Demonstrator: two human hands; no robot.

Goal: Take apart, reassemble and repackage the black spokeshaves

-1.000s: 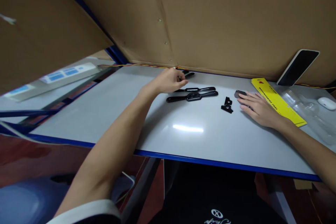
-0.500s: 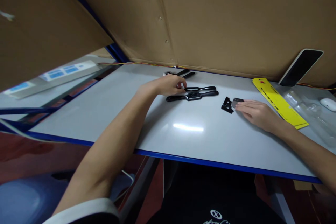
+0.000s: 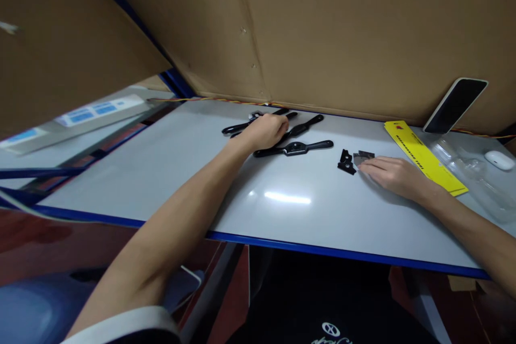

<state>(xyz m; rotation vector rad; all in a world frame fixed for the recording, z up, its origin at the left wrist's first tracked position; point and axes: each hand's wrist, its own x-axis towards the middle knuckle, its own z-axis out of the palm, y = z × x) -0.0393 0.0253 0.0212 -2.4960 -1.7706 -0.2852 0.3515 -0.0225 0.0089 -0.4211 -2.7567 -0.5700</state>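
Observation:
My left hand [image 3: 268,130] is closed on a black spokeshave [image 3: 303,127], its fingers around the left and middle part and the right handle sticking out, tilted up to the right. Just in front of it, a second black spokeshave body [image 3: 296,148] lies flat on the table. Farther right, my right hand [image 3: 397,176] rests low with its fingers together at a grey metal blade [image 3: 364,155]; the fingertips partly cover it. Left of these fingers lie dark notched metal plates [image 3: 346,162] with holes.
More black handled tools [image 3: 237,127] lie behind my left hand. A yellow card [image 3: 423,157], clear plastic packaging [image 3: 479,172], a white earbud case [image 3: 500,159] and a leaning phone [image 3: 455,106] are on the right. Cardboard [image 3: 342,37] walls the back; a power strip [image 3: 92,113] stands left.
My left hand has turned the held spokeshave, so its right end now points up and away from the one in front. My right hand has stayed almost in place by the blade.

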